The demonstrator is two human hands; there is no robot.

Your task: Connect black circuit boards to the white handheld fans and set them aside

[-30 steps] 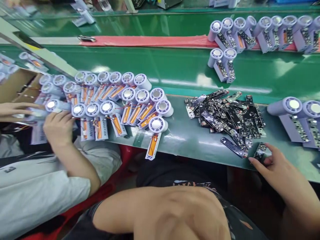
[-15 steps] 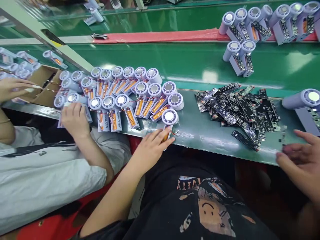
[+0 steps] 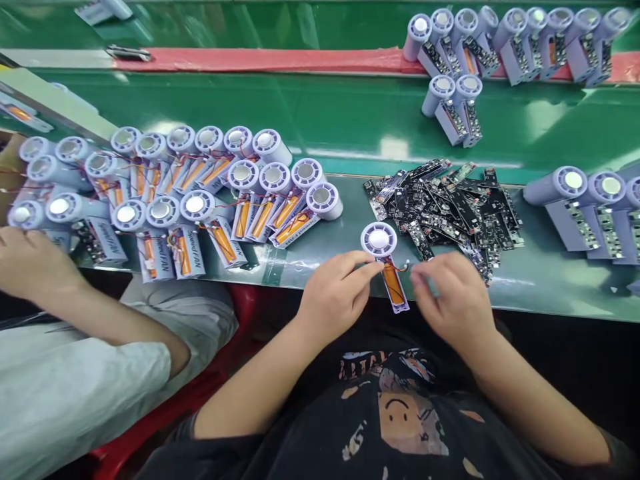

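A lilac handheld fan (image 3: 379,240) stands out at the table's front edge, its opened handle showing an orange battery (image 3: 393,283) and thin wires. My left hand (image 3: 340,290) pinches it at the upper handle, thumb and forefinger on the wires. A small white wire connector (image 3: 406,265) sticks out to the right of the handle. Just beside it is my right hand (image 3: 457,300), slightly blurred, with fingers curled in; whatever lies between them is hidden. Behind my right hand lies a heap of black circuit boards (image 3: 450,207).
Several open fans (image 3: 220,233) with orange batteries crowd the left. Fans with boards fitted (image 3: 570,207) stand at the right, and more stand along the red strip (image 3: 275,59). A co-worker's hand (image 3: 40,263) is at the far left. A cutter-like tool (image 3: 129,53) lies on the strip.
My left hand has brought the fan rightward, away from the other fans. My right hand has come in from the far right, its spread fingers now curled. The view has shifted right.
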